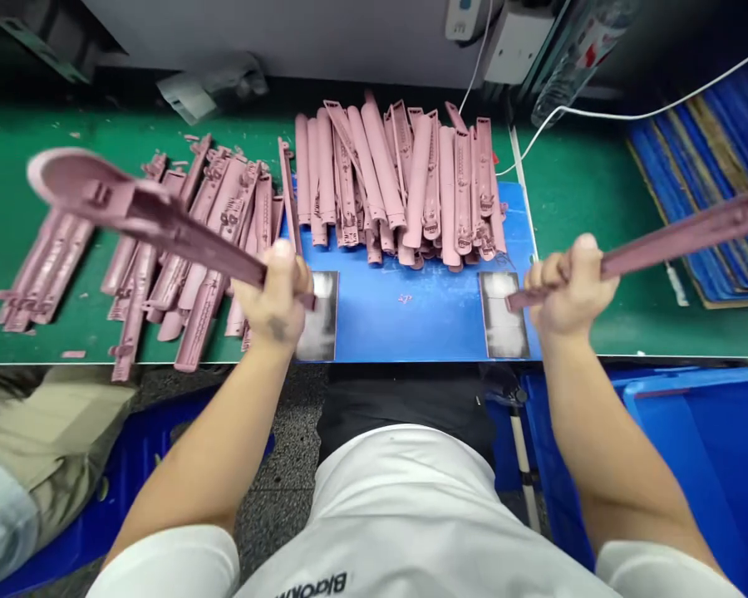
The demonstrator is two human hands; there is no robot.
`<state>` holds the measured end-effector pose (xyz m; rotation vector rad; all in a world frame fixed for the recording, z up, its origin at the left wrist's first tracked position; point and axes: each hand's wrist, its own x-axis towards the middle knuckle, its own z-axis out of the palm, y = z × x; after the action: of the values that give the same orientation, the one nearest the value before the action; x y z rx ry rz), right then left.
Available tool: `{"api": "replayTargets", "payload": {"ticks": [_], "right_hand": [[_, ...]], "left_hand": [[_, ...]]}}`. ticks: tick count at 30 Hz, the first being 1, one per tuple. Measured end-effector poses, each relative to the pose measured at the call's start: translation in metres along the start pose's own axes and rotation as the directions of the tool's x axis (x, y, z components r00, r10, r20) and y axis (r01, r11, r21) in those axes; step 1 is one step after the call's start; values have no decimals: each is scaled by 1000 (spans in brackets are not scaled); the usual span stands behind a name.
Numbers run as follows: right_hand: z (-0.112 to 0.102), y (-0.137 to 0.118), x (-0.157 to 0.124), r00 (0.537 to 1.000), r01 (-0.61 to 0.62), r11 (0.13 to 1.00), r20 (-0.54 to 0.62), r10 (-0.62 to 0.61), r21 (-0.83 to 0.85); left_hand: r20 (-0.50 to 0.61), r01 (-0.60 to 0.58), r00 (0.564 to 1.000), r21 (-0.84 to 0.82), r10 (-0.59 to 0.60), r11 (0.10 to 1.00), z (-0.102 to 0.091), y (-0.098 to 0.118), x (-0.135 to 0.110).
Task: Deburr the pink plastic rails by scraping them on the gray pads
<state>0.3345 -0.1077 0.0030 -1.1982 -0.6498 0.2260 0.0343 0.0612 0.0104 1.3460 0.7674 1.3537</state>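
Dark letters [312,585] are crossing the white shirt [405,523], beginning "Bla", then blurring. The bottle label [598,40] is showing illegibly.

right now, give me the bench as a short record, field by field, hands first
left hand: closed around a pink part with a wide rounded end
right hand: closed around a slim pink bar, far end out of frame
middle: pile of pink pieces on a blue mat
left side: more pink pieces on the green table
right side: blue-and-tan stack
back right: clear bottle
unclear: fine detail on the held pieces, blurred
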Motion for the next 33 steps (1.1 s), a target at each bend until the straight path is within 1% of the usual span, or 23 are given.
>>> {"api": "replayTargets", "payload": {"ticks": [2,3,5,6,7,8,10,11,12,14,16,18,19,21,22,25,26,29,30,32,33], "right_hand": [[-4,-7,-8,984,-161,987,73,162,-27],[-5,-7,-8,975,-208,978,75,210,-33],[-3,1,3,973,-229,973,0,229,-15],[-1,10,13,972,-228,974,-57,228,-5],[0,19,24,964,-252,968,-91,250,-11],[1,28,34,955,-284,958,-96,281,-21],[0,44,51,940,-341,938,-52,338,-60],[-1,50,58,937,-349,934,-27,348,-76],[-1,54,63,939,-344,935,-16,344,-85],[-1,59,71,939,-343,935,-27,342,-87],[2,62,77,914,-406,909,-27,405,-97],[6,64,82,885,-464,878,-33,464,-118],[9,65,84,886,-464,878,-50,462,-117],[12,67,87,908,-418,905,-84,411,-84],[13,69,88,917,-395,916,-85,389,-66],[10,74,89,932,-362,928,-8,362,-86],[8,76,88,943,-331,938,12,334,-106],[1,77,84,980,-198,973,9,200,-117],[0,76,81,982,-187,976,5,189,-113],[1,69,74,973,-230,967,4,232,-109],[2,65,70,967,-256,961,-11,256,-102]], "left_hand": [[59,168,984,1,-167,986,-5,5,-4],[64,233,970,4,-233,973,-6,6,-3],[32,304,952,2,-304,953,-8,3,7],[6,323,946,-8,-323,946,-8,-1,14],[-13,352,936,-18,-353,936,-7,-6,22],[-12,397,918,-19,-397,918,-7,-11,29],[-2,482,876,9,-482,876,-4,-18,41],[-3,501,865,27,-502,865,-2,-21,45],[-14,500,866,38,-500,865,1,-23,49],[-66,468,883,41,-465,883,7,-27,57],[-98,471,880,54,-464,881,12,-33,64],[-60,483,876,79,-479,872,14,-41,72],[-36,470,883,84,-469,879,14,-45,75],[-21,425,905,76,-425,902,14,-50,80],[-35,413,911,71,-411,908,14,-50,82],[-43,431,902,78,-429,899,17,-46,81],[-52,429,903,74,-426,900,19,-44,80],[-161,375,917,38,-365,926,22,-41,80],[-166,370,918,34,-360,928,21,-44,81],[-82,385,921,57,-380,921,17,-53,84],[-37,373,928,67,-371,925,15,-59,86]]}}
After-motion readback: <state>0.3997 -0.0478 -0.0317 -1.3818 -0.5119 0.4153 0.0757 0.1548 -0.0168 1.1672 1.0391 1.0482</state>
